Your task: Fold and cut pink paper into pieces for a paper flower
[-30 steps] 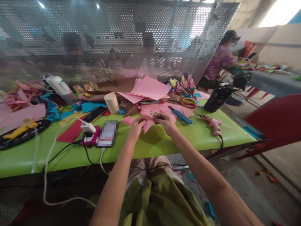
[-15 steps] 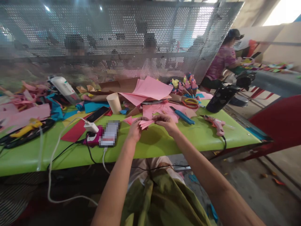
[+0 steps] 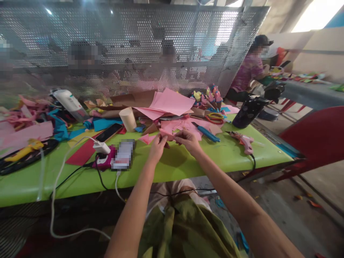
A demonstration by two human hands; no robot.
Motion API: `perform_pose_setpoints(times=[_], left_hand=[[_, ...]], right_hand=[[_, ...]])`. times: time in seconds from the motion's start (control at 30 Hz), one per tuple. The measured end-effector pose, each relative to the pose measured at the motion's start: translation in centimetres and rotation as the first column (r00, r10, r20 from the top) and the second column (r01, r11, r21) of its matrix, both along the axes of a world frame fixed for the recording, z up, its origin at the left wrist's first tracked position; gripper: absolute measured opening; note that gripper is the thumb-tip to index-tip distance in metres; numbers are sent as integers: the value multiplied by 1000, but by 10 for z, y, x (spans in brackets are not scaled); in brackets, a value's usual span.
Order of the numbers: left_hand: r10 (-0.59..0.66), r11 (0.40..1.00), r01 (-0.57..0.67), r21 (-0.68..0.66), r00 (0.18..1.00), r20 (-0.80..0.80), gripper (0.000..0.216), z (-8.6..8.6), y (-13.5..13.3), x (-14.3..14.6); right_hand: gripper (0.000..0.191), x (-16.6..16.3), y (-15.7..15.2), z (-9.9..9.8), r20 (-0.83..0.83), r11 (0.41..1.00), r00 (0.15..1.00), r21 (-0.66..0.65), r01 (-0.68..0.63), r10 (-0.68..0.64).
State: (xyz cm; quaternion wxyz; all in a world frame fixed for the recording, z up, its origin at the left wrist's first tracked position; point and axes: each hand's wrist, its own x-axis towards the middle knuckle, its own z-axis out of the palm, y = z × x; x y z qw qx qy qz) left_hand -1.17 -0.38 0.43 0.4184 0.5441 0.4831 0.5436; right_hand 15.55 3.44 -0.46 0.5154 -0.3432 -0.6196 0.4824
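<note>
Between my two hands is a small piece of folded pink paper (image 3: 167, 134), held above the green table (image 3: 172, 163). My left hand (image 3: 158, 144) is closed on its left side, the thumb lying along it. With thumb and fingertips, my right hand (image 3: 189, 141) pinches the right end. Just left of the paper lies a small pink paper scrap (image 3: 146, 139). Behind the hands are more pink paper pieces (image 3: 180, 125), and a blue utility knife (image 3: 206, 132) rests to the right of them.
A pink glue gun (image 3: 245, 143) and a dark tumbler (image 3: 248, 113) are on the right. Stacked pink sheets (image 3: 169, 104) and a cream roll (image 3: 128, 119) stand behind. Left are a phone (image 3: 123, 154), a power strip (image 3: 104, 159) and cables. A person (image 3: 249, 68) sits beyond.
The folded pink paper has been turned: its fanned layers pointed toward me before, and now it shows a flatter, narrower shape. Both hands stay on it. The whole view has shifted slightly.
</note>
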Motion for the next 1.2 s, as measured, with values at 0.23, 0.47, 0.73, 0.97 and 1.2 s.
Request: perform_pose_setpoints(times=[0.23, 0.47, 0.73, 0.97, 1.2], left_hand=[[10, 999, -9, 42, 1000, -23, 22, 2, 0, 1], [-5, 998, 9, 62, 997, -73, 24, 0, -1, 4], [-15, 999, 18, 49, 999, -48, 32, 1, -1, 3], [18, 1000, -14, 19, 976, -219, 13, 4, -3, 3], [-35, 995, 74, 70, 895, -444, 7, 2, -4, 5]], right_hand=[[20, -4, -7, 2, 152, 930, 968, 340, 137, -198], [23, -6, -7, -4, 201, 914, 959, 392, 106, -198], [24, -7, -6, -6, 208, 912, 961, 401, 87, -183], [25, -7, -9, 0, 196, 943, 967, 319, 94, -162], [27, -7, -3, 0, -31, 997, 999, 66, 27, -25]])
